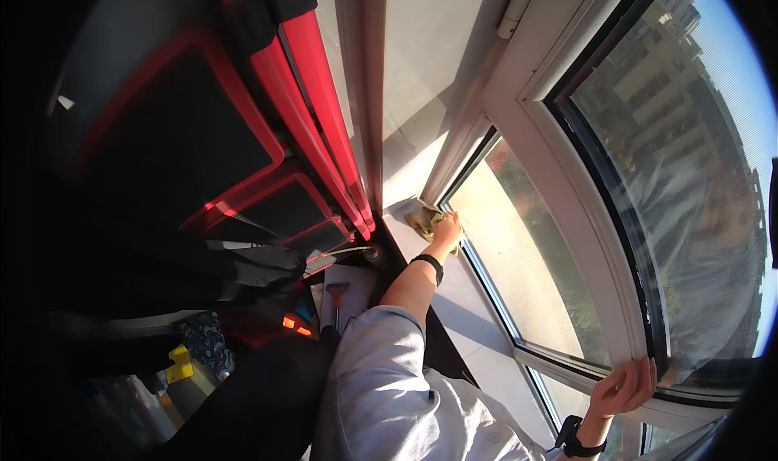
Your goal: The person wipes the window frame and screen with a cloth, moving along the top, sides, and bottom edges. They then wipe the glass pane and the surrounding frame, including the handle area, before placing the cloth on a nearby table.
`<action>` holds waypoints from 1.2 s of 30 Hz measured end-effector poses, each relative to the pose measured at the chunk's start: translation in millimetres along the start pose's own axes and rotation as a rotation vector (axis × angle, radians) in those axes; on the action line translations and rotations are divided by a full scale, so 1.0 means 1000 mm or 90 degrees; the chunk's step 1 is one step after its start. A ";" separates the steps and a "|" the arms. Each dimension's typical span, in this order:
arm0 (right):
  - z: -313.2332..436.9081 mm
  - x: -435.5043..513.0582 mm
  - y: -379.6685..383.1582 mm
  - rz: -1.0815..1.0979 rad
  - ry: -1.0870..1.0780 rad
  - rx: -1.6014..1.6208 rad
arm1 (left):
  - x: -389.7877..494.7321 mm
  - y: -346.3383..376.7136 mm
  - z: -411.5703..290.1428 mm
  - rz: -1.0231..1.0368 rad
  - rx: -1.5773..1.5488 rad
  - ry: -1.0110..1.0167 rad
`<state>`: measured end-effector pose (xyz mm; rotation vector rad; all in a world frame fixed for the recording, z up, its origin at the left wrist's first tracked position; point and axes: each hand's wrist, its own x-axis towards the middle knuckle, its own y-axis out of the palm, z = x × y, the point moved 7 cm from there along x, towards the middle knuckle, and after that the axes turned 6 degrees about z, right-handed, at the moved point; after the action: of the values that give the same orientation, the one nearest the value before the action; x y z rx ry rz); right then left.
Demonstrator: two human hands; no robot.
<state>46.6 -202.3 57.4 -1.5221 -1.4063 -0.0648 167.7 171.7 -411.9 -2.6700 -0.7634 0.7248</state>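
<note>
My left hand (pixel 448 233) grips a crumpled olive-brown cloth (pixel 423 220), pressed on the white window sill (pixel 473 327) at its far corner, beside the lower window pane (pixel 516 236). A black band circles that wrist. Lower right, my right hand (pixel 625 389) has its fingers curled against the white window frame (pixel 571 175), at the bottom corner of the large upper pane (pixel 687 218). A black watch sits on this wrist. Part of the cloth is hidden under my left fingers.
Close on the left stand red bars (pixel 316 102) with black-and-red panels (pixel 182 120). Below lie a scraper with a reddish head (pixel 338 291), dark floral fabric (pixel 205 342) and a yellow item (pixel 180 365). A white wall (pixel 425 59) borders the sill's far end.
</note>
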 end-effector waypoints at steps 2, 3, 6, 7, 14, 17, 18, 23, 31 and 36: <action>0.000 -0.001 0.002 0.020 -0.006 -0.002 | 0.007 0.004 0.007 -0.043 -0.027 0.032; 0.000 -0.002 0.002 0.022 -0.009 -0.003 | 0.007 -0.001 0.014 -0.153 -0.138 0.008; -0.002 -0.005 0.002 0.014 -0.002 0.003 | 0.006 0.000 0.026 -0.136 -0.404 -0.027; -0.002 -0.005 0.002 0.011 0.004 0.008 | -0.003 -0.014 0.021 -0.224 -0.338 0.000; -0.004 -0.006 0.002 0.007 0.007 0.003 | -0.073 -0.087 -0.066 -0.327 -0.718 0.356; -0.003 -0.006 0.002 0.037 0.007 -0.025 | -0.071 -0.092 -0.110 -0.289 -0.424 0.465; -0.003 -0.006 0.001 0.040 0.005 -0.033 | -0.065 -0.083 -0.118 -0.284 -0.314 0.479; -0.004 -0.006 0.001 0.055 0.003 -0.064 | -0.022 -0.042 -0.070 -0.471 -0.157 0.337; -0.010 -0.010 0.001 0.069 -0.010 -0.087 | 0.022 -0.001 0.047 -0.261 0.041 -0.030; -0.010 -0.010 -0.001 0.020 -0.004 -0.063 | 0.010 0.000 0.056 -0.159 0.277 -0.050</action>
<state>47.8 -216.2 56.6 -1.6264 -1.4023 -0.1117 145.6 183.9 -462.7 -2.1259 -0.8294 0.8242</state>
